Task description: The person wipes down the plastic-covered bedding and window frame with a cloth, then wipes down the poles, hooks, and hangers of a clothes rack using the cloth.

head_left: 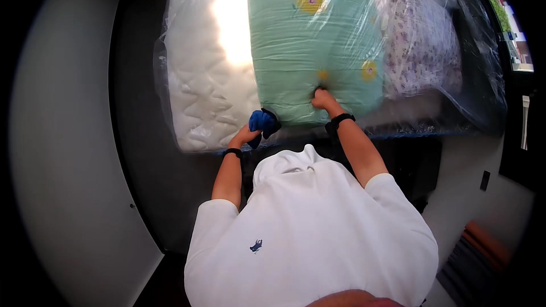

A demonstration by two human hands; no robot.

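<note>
My left hand [245, 135] is closed on a bunched blue cloth [264, 122] with dark parts, at the near edge of the bed. My right hand [324, 99] is closed at the lower part of a green cushion [313, 40] with yellow flowers; a small dark spot shows by its fingers, and I cannot make out what they hold. Beneath the clear plastic sheet [421, 116], the cushion lies on a white quilted mattress [199, 91]. A dark band is round each wrist.
To the right of the cushion lies a floral pillow [424, 51] under the plastic. A pale wall [62, 108] stands at the left, with dark floor [139, 102] beside the bed. Folded dark and orange items [478, 253] are at the lower right. A window [509, 20] is at the upper right.
</note>
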